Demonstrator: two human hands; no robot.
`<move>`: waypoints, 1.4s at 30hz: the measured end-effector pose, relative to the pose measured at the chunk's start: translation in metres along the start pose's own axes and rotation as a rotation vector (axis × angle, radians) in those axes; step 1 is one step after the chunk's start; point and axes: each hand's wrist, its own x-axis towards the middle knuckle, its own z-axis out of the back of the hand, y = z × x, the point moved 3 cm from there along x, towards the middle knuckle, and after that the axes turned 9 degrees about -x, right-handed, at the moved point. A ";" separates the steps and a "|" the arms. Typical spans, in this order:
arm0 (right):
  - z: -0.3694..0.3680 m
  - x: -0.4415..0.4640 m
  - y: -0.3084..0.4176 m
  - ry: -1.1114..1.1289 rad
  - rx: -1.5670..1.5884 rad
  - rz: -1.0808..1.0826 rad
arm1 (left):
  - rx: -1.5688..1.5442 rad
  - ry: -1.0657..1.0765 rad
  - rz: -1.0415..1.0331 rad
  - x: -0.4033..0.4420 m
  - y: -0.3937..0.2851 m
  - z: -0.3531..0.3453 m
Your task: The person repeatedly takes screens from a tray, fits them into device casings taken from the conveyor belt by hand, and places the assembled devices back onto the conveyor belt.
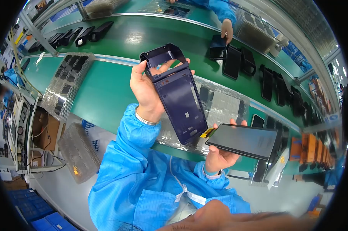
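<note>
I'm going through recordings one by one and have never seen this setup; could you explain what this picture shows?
There is no robot: a person in a blue smock works bare-handed. The one picture comes from a camera worn on their head, looking forward and down. Their left hand holds a dark device housing with an opening at one end; the right hand holds a flat display panel with a yellow ribbon cable. Clear plastic trays lie on the green workbench. Beyond, a co-worker's hand is at dark devices on a darker green surface.
</note>
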 end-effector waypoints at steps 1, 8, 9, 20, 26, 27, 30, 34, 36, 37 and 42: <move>0.001 0.000 0.000 0.000 -0.017 0.009 | 0.001 0.020 0.013 0.000 0.000 0.001; 0.008 -0.016 -0.002 0.091 -0.160 0.050 | -0.065 -0.016 -0.111 -0.005 0.004 -0.004; 0.007 -0.017 -0.001 0.102 -0.166 0.059 | -0.073 -0.002 -0.111 -0.006 0.005 -0.005; 0.006 -0.018 -0.004 0.180 -0.176 0.029 | 0.000 0.006 -0.139 -0.011 0.008 -0.009; -0.004 -0.002 0.008 0.439 -0.482 0.173 | 0.023 0.046 -0.143 -0.015 0.017 -0.014; -0.007 0.000 0.014 0.466 -0.544 0.175 | 0.031 0.060 -0.146 -0.015 0.018 -0.014; -0.013 0.004 0.020 0.508 -0.622 0.154 | 0.061 0.128 -0.119 -0.018 0.021 -0.018; -0.015 0.006 0.020 0.539 -0.643 0.137 | 0.087 0.195 -0.095 -0.019 0.024 -0.021; -0.016 0.006 0.020 0.556 -0.656 0.131 | 0.082 0.205 -0.069 -0.020 0.025 -0.021; -0.017 0.006 0.020 0.564 -0.663 0.131 | 0.084 0.211 -0.068 -0.020 0.025 -0.020; -0.017 0.005 0.019 0.578 -0.681 0.118 | 0.071 0.227 -0.080 -0.019 0.027 -0.019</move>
